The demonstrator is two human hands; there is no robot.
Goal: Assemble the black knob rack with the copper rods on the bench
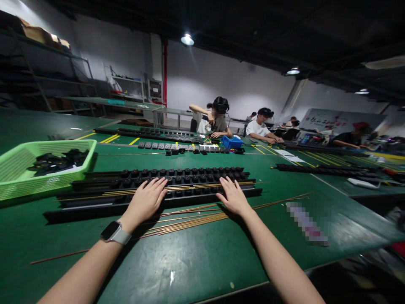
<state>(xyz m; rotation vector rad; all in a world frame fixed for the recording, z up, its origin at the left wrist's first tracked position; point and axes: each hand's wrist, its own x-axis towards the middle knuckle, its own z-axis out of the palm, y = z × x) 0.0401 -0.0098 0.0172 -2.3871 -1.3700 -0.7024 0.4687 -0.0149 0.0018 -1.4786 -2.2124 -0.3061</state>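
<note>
My left hand lies with its fingers stretched over the left part of a set of long black rails. Over their right part rests my right hand, palm down, fingers also extended. Between the hands, thin brass-coloured rods run lengthwise along the rails, and the fingertips of both hands appear to touch them. Rows of black square modules sit in the rails just beyond my fingers. Closer to me, a loose bundle of similar rods lies on the table, passing below both wrists.
A green basket with black parts stands at the left on the green table. Across it lie more black rails, a row of sockets and a blue bin. Several people work farther back.
</note>
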